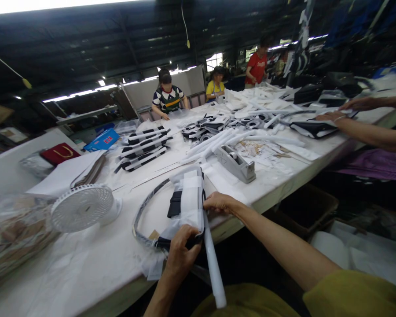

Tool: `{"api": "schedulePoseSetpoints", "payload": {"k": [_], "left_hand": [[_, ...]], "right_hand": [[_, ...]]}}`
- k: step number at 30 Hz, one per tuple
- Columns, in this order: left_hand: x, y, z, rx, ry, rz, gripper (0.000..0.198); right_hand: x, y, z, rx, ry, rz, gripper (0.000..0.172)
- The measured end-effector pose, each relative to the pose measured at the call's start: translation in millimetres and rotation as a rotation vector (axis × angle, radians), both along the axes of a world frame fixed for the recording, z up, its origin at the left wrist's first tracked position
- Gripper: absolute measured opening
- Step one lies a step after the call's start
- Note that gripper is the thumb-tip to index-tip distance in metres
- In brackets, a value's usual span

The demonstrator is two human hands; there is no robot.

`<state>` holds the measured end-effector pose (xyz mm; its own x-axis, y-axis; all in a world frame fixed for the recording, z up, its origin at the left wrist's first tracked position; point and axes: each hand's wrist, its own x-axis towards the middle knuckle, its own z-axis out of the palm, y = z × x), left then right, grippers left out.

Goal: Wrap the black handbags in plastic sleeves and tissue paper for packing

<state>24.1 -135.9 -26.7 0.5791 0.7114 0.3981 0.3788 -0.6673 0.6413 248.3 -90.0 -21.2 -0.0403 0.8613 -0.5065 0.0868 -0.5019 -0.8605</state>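
Observation:
A dark bag (174, 204) lies at the table's near edge, partly covered by white wrapping (190, 193). Its long curved handle (137, 215), sheathed in clear plastic, loops out to the left. My left hand (184, 246) is closed on the bag's near end, thumb and fingers pinching the edge. With bent fingers, my right hand (218, 202) grips the bag's right edge; the fingertips are partly hidden. A white foam tube (213, 264) runs from beside the bag down over the table edge. Just beyond stands a grey tape dispenser (236, 164).
A white fan (84, 209) stands to the left, near plastic-bagged material (16, 237). Striped black-and-white bundles (145, 149) and foam strips (214, 143) lie farther back. At right, a co-worker's hands (333, 116) touch another black bag (313, 127). Several people work behind the table.

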Motion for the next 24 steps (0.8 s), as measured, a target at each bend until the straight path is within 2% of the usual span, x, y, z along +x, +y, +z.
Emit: {"api": "schedulePoseSetpoints", "payload": {"k": [6, 11, 13, 16, 20, 24], "left_hand": [[-1.9, 1.1, 0.9, -0.047, 0.022, 0.000, 0.006], [-4.7, -2.3, -0.7, -0.039, 0.023, -0.006, 0.008], [-6.2, -4.3, -3.3, -0.026, 0.013, 0.008, 0.010], [-7.6, -6.2, -6.7, -0.010, -0.007, 0.030, 0.012], [-7.8, -5.8, -6.4, -0.013, -0.009, 0.023, 0.010], [-8.5, -3.8, -4.6, -0.027, 0.001, 0.008, 0.008]], "right_hand": [[-19.2, 1.5, -5.3, 0.078, 0.042, -0.284, 0.028], [-7.4, 16.5, 3.7, 0.091, 0.024, -0.427, 0.030], [2.5, 15.3, 7.6, 0.067, 0.031, -0.394, 0.028], [13.3, 4.0, 7.5, 0.009, 0.037, -0.264, 0.021], [12.8, -7.4, 0.1, -0.021, -0.006, -0.105, 0.019], [10.4, -5.9, -1.5, -0.019, -0.022, 0.024, 0.015]]}}
